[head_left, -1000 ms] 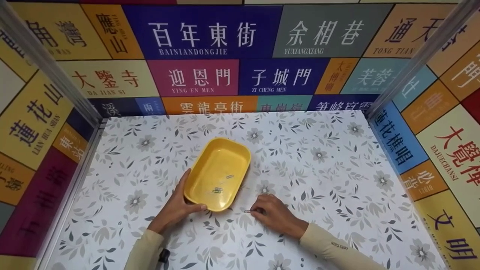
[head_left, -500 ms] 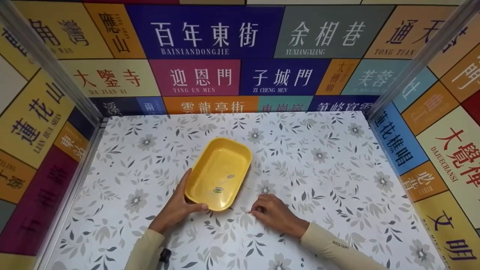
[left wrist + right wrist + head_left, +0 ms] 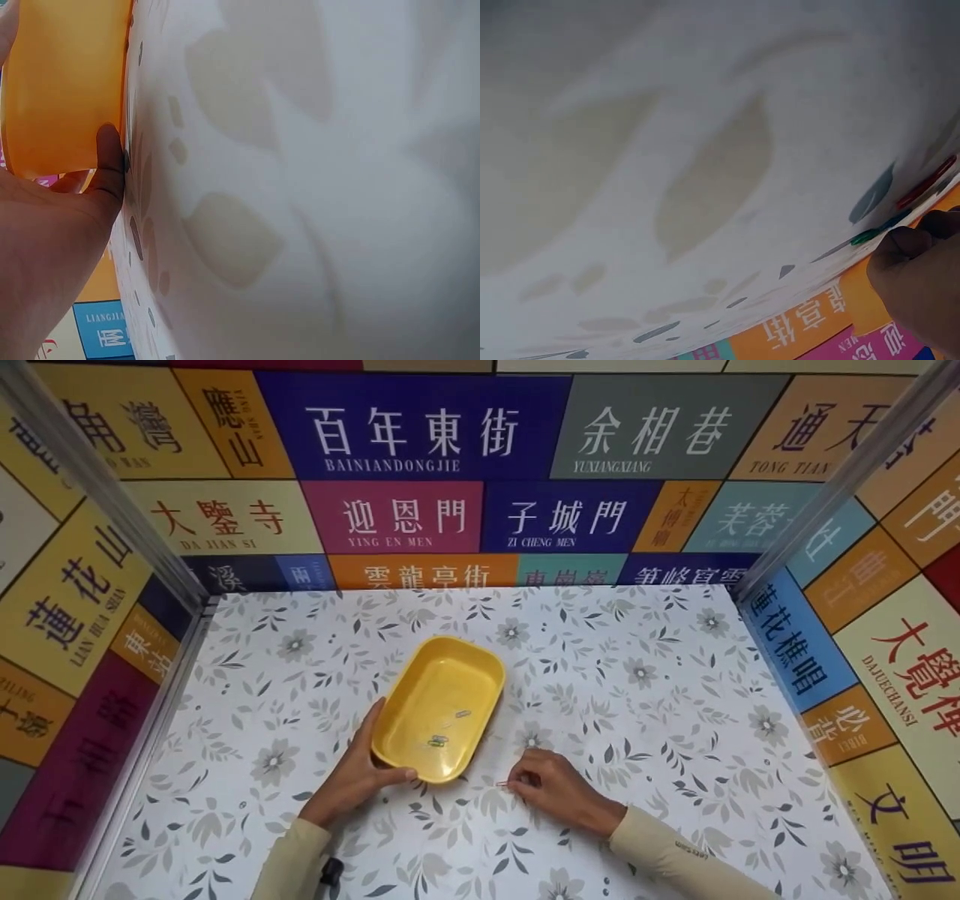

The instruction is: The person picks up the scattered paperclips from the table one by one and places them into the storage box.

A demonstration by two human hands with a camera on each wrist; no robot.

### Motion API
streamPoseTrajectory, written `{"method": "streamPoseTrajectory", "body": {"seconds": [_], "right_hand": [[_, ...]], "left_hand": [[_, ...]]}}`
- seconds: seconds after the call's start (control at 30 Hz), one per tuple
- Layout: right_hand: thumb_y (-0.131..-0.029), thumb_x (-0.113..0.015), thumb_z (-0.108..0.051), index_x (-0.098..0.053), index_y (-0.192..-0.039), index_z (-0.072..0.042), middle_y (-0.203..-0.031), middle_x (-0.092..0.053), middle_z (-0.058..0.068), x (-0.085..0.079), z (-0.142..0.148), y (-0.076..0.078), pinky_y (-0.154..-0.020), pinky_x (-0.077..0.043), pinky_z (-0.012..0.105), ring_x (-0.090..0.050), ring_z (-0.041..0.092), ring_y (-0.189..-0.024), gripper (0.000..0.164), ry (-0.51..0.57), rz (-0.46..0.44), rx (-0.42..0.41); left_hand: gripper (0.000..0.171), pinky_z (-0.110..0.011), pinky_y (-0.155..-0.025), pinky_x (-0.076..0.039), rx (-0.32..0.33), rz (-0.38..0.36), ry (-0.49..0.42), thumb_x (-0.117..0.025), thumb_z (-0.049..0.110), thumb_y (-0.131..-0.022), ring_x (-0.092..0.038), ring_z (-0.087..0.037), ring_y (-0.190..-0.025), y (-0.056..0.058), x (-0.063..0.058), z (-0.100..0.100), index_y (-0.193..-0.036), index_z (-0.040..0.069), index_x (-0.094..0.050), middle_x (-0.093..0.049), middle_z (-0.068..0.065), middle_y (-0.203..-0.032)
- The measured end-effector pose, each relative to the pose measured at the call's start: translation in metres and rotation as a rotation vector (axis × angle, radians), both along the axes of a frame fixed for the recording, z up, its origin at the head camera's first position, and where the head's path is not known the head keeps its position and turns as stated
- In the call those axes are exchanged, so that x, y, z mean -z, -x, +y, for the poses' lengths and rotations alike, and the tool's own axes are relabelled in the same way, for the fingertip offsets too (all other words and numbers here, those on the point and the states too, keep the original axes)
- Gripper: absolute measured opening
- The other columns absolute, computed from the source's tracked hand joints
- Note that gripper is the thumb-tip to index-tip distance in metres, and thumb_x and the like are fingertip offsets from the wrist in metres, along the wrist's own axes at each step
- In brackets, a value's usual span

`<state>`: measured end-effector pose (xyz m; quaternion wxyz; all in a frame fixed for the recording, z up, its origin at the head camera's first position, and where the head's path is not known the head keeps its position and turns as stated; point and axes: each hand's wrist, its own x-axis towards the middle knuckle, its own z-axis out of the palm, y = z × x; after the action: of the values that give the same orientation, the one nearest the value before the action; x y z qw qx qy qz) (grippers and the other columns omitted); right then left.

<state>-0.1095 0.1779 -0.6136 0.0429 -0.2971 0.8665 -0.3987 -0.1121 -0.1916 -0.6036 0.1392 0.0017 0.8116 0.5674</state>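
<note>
A yellow plastic tray (image 3: 420,682) lies on the table, with several small paper clips (image 3: 438,741) near its close end. My left hand (image 3: 351,776) grips the tray's near left corner, thumb at the front edge and fingers along the left side. The left wrist view shows these fingers (image 3: 109,161) against the tray's outer wall. To the right of the tray, my right hand (image 3: 559,789) pinches a red paper clip (image 3: 502,784) close over the table. In the right wrist view, red (image 3: 928,182) and green pieces (image 3: 864,236) show beside the curled fingers.
The table (image 3: 660,720) wears a white covering printed with grey leaves and flowers. Panels with coloured sign lettering (image 3: 405,427) enclose it at the back and both sides, with clear strips (image 3: 840,472) at the corners.
My right hand has shifted slightly to the right with the red paper clip. The left hand keeps its grip on the tray, and the head view has moved a little.
</note>
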Motion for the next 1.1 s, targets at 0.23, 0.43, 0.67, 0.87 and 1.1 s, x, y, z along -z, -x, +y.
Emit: {"method": "streamPoseTrajectory", "body": {"seconds": [0.23,0.43,0.67,0.87,1.1], "right_hand": [[-0.094,-0.086,-0.005,-0.080,-0.090,-0.014,-0.081,-0.061,-0.009,-0.005,0.004,0.006,-0.068,-0.050,0.023,-0.055,0.004,-0.077,0.011,0.022,0.091,-0.010],[-0.093,-0.084,-0.003,-0.081,-0.090,-0.013,-0.084,-0.063,-0.008,-0.014,0.007,0.013,-0.072,-0.050,0.026,-0.055,0.004,-0.079,0.010,0.002,0.096,0.000],[-0.095,-0.083,-0.002,-0.082,-0.093,-0.012,-0.085,-0.066,-0.004,-0.023,0.009,0.021,-0.071,-0.052,0.028,-0.060,0.011,-0.078,0.010,0.017,0.109,-0.011],[-0.096,-0.084,-0.006,-0.082,-0.094,-0.013,-0.085,-0.066,-0.006,-0.031,0.008,0.027,-0.073,-0.052,0.027,-0.060,0.011,-0.079,0.007,0.004,0.097,-0.023],[-0.098,-0.083,-0.008,-0.082,-0.096,-0.012,-0.087,-0.068,-0.005,-0.039,0.009,0.035,-0.074,-0.054,0.029,-0.061,0.009,-0.082,0.005,-0.025,0.094,-0.066]], "left_hand": [[0.136,-0.063,-0.135,-0.004,0.000,0.003,-0.018,-0.101,0.034,-0.079,-0.013,-0.036,-0.169,0.001,0.001,-0.001,-0.179,0.031,-0.009,-0.012,-0.009,-0.185],[0.134,-0.062,-0.135,-0.003,0.004,-0.004,-0.033,-0.100,0.034,-0.080,-0.014,-0.036,-0.169,0.001,0.001,-0.001,-0.178,0.033,-0.010,-0.013,-0.010,-0.185],[0.135,-0.063,-0.135,-0.003,0.005,0.000,-0.019,-0.100,0.035,-0.079,-0.013,-0.037,-0.169,0.001,0.000,-0.001,-0.178,0.033,-0.010,-0.011,-0.009,-0.185],[0.135,-0.064,-0.134,-0.003,0.003,-0.009,0.000,-0.100,0.037,-0.078,-0.013,-0.037,-0.169,0.001,-0.001,-0.001,-0.178,0.034,-0.010,-0.011,-0.008,-0.185],[0.136,-0.063,-0.134,-0.004,-0.008,-0.018,0.006,-0.100,0.037,-0.077,-0.014,-0.035,-0.169,0.002,0.001,0.000,-0.178,0.037,-0.009,-0.012,-0.006,-0.185]]}}
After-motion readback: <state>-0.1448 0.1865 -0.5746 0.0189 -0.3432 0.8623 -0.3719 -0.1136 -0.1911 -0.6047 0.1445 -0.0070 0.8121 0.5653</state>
